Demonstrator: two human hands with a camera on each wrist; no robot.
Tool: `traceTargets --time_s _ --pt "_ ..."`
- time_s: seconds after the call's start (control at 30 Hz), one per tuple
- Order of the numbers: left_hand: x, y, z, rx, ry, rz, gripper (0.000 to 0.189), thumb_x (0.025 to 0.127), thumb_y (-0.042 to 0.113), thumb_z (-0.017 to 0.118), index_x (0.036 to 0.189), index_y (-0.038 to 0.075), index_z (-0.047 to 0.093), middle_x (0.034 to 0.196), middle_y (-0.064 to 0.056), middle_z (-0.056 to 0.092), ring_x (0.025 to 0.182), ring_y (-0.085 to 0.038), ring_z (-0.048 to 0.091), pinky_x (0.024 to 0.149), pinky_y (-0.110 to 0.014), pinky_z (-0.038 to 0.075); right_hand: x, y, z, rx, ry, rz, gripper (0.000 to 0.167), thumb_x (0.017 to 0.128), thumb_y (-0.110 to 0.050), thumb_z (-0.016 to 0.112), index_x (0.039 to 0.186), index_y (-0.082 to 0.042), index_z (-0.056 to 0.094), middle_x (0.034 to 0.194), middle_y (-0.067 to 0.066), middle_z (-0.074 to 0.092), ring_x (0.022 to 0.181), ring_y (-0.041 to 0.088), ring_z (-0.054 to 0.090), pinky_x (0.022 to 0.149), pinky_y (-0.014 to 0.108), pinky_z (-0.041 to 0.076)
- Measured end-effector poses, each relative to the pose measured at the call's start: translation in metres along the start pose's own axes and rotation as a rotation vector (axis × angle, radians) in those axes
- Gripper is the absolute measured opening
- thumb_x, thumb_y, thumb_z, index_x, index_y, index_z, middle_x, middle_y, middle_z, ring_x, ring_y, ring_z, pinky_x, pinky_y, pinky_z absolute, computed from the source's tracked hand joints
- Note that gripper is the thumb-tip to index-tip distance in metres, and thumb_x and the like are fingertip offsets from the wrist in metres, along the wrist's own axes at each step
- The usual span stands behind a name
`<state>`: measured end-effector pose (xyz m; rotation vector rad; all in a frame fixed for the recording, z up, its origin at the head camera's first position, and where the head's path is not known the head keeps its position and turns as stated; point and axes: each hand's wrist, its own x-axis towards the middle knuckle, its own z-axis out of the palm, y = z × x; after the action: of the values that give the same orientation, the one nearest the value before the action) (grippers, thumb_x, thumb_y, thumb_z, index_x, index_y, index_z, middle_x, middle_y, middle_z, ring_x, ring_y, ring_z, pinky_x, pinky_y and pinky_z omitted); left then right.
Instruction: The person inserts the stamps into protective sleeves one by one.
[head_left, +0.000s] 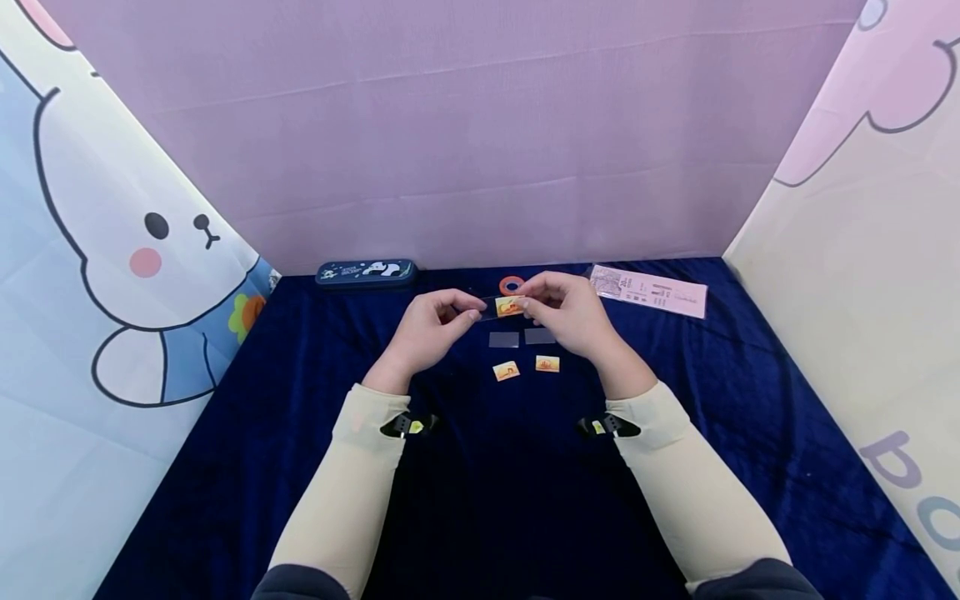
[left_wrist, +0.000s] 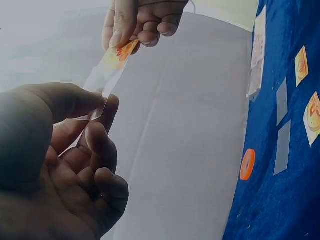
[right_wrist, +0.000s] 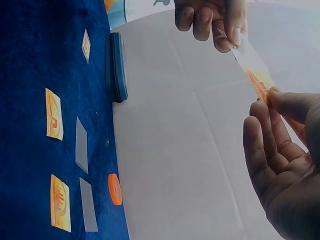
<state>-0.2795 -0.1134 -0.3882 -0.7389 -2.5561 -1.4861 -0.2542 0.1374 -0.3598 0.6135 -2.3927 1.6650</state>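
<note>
Both hands hold up a small clear plastic sleeve point(left_wrist: 107, 82) with a yellow-orange picture stamp point(head_left: 508, 306) at its right end. My left hand point(head_left: 438, 329) pinches the bare left end between thumb and fingers. At the stamp's end, my right hand point(head_left: 570, 312) pinches with thumb and fingers, partly covering the stamp. I cannot tell how far the stamp sits inside the sleeve. Below the hands lie two pale clear sleeves point(head_left: 504, 340) side by side. Nearer the body are two more stamps point(head_left: 547, 364); the right wrist view shows another stamp point(right_wrist: 86, 45) farther left.
An orange roll of tape point(head_left: 512, 286) lies just beyond the hands. Back left is a dark blue pencil case point(head_left: 366, 273) with a panda picture. A pink printed ticket-like sheet point(head_left: 651, 292) lies back right. Cloth walls point(head_left: 465, 150) enclose the blue-covered table point(head_left: 750, 400).
</note>
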Motion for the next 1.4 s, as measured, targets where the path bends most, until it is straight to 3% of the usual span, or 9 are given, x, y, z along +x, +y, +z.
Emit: traceTargets --time_s 0.17,0.43,0.57,0.67,0.9,1.2,1.4 --pt "0.000 0.000 0.001 -0.005 0.010 -0.006 0.013 0.099 0.020 0.076 0.112 0.019 0.079 0.104 0.002 0.076 0.067 -0.023 0.057 0.059 -0.033 0.044 0.006 0.019 0.000 0.017 -0.007 0.017 0.013 0.100 -0.002 0.070 0.111 0.003 0.075 0.096 0.025 0.073 0.076 0.021 0.068 0.073 0.048 0.059" --pt "0.001 0.000 0.001 -0.033 0.087 -0.046 0.010 0.096 0.022 0.080 0.104 0.016 0.079 0.090 0.006 0.078 0.070 -0.021 0.061 0.060 -0.030 0.045 0.009 0.034 -0.001 0.027 0.016 -0.015 0.018 0.099 -0.008 0.073 0.117 -0.003 0.075 0.098 0.013 0.074 0.081 0.024 0.069 0.068 0.032 0.059" --pt "0.001 -0.001 0.001 -0.028 0.107 -0.037 0.008 0.097 0.024 0.079 0.101 0.017 0.080 0.089 0.005 0.077 0.068 -0.020 0.058 0.058 -0.030 0.042 0.009 0.033 -0.001 0.039 0.022 -0.019 0.010 0.099 -0.011 0.075 0.108 -0.005 0.075 0.092 0.010 0.075 0.080 0.029 0.070 0.068 0.038 0.059" --pt "0.000 -0.001 0.001 -0.014 0.122 -0.022 0.008 0.098 0.024 0.078 0.101 0.017 0.080 0.087 0.004 0.074 0.065 -0.021 0.054 0.057 -0.030 0.041 0.009 0.034 0.000 0.022 0.025 -0.015 0.008 0.100 -0.011 0.074 0.103 -0.005 0.075 0.089 0.009 0.074 0.077 0.031 0.069 0.065 0.035 0.057" --pt "0.000 0.000 0.001 -0.006 0.127 -0.004 0.008 0.099 0.022 0.076 0.104 0.017 0.081 0.094 0.004 0.074 0.064 -0.021 0.053 0.057 -0.031 0.041 -0.001 0.002 -0.001 -0.024 0.050 0.005 0.007 0.099 -0.003 0.072 0.103 0.003 0.074 0.093 0.018 0.073 0.076 0.032 0.060 0.061 0.025 0.046" --pt "0.001 -0.002 0.002 -0.016 0.103 0.004 0.011 0.100 0.021 0.075 0.109 0.017 0.081 0.097 0.005 0.075 0.065 -0.021 0.054 0.057 -0.030 0.042 -0.001 0.001 0.000 -0.022 0.049 0.017 0.007 0.099 -0.004 0.073 0.102 0.002 0.075 0.092 0.017 0.072 0.077 0.035 0.059 0.062 0.026 0.045" --pt "0.000 0.000 0.002 -0.022 0.120 -0.003 0.012 0.097 0.024 0.079 0.108 0.018 0.080 0.090 0.005 0.075 0.064 -0.022 0.054 0.056 -0.030 0.040 0.000 0.002 0.000 -0.023 0.050 0.017 0.007 0.099 -0.004 0.073 0.102 0.002 0.075 0.092 0.016 0.072 0.076 0.035 0.058 0.061 0.026 0.044"
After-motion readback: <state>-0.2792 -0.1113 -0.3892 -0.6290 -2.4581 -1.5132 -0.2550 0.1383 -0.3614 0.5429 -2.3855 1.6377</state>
